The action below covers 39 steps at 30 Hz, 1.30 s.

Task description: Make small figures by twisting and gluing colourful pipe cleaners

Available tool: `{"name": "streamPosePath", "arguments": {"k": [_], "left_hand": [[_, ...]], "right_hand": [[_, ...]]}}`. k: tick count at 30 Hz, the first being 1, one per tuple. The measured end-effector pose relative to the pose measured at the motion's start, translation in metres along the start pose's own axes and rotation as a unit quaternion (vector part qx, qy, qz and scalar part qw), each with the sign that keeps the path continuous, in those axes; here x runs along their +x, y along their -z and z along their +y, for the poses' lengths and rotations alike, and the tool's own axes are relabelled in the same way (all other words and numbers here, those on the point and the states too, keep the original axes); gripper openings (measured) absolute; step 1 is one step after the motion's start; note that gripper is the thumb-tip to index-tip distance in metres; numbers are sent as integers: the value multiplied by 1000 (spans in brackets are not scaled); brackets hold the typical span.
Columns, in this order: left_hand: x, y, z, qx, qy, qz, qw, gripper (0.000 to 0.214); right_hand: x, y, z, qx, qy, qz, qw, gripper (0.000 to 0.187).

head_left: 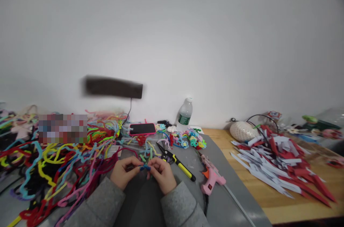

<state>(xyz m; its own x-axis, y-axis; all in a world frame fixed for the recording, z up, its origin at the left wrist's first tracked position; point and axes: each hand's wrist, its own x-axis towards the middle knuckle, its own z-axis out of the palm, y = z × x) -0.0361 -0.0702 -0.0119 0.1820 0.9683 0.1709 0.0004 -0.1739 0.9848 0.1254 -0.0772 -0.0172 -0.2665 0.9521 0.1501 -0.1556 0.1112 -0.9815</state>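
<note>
Between my left hand point(124, 172) and right hand point(160, 174), both pinching it, one blue pipe-cleaner piece point(145, 167) is part-formed; finished flowers point(192, 141) lie beyond, loose stems point(53, 162) remain left.

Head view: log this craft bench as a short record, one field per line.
left hand: pinches one end of a blue pipe cleaner piece
right hand: pinches its other end
pliers: yellow-handled, flat beside the right hand
glue gun: pink, lying on the grey mat
pipe cleaners: loose many-coloured heap, left
paper strips: red and white pile, right
</note>
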Motion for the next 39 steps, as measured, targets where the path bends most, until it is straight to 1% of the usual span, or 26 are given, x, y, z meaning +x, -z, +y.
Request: {"name": "streamPosePath", "arguments": {"k": [5, 7, 11, 14, 19, 23, 27, 30, 33, 35, 39], "left_hand": [[-1, -2, 4, 1, 60, 3, 998, 16], [-1, -2, 4, -9, 69, -3, 998, 17], [-1, -1, -1, -21, 68, -22, 997, 20], [-1, -2, -2, -24, 65, -14, 997, 22], [0, -4, 0, -28, 68, -8, 997, 23], [0, -4, 2, -28, 63, -19, 997, 23], [0, -4, 3, -23, 47, -12, 999, 21], [0, -4, 4, -24, 30, -4, 999, 19], [-1, -3, 3, -19, 18, 11, 1000, 17], [0, -2, 3, -20, 17, 10, 1000, 17], [0, -2, 4, -20, 19, 0, 1000, 17]], "right_hand": [[-1, -1, 0, 5, 1, -6, 1000, 33], [-1, -2, 0, 9, 0, -10, 1000, 31], [-1, -2, 1, 11, -11, -18, 1000, 29], [-1, -2, 3, 19, -13, -13, 1000, 29], [-1, -2, 3, -28, 20, 1, 999, 24], [-1, -3, 3, -57, 16, 9, 998, 20], [0, -3, 4, -68, 20, 10, 997, 21], [-1, -4, 4, -57, 21, 10, 998, 23], [-1, -4, 3, -15, 26, 14, 999, 25], [-1, -4, 2, 5, 35, 13, 999, 25], [-1, -3, 2, 3, 43, 5, 999, 24]]}}
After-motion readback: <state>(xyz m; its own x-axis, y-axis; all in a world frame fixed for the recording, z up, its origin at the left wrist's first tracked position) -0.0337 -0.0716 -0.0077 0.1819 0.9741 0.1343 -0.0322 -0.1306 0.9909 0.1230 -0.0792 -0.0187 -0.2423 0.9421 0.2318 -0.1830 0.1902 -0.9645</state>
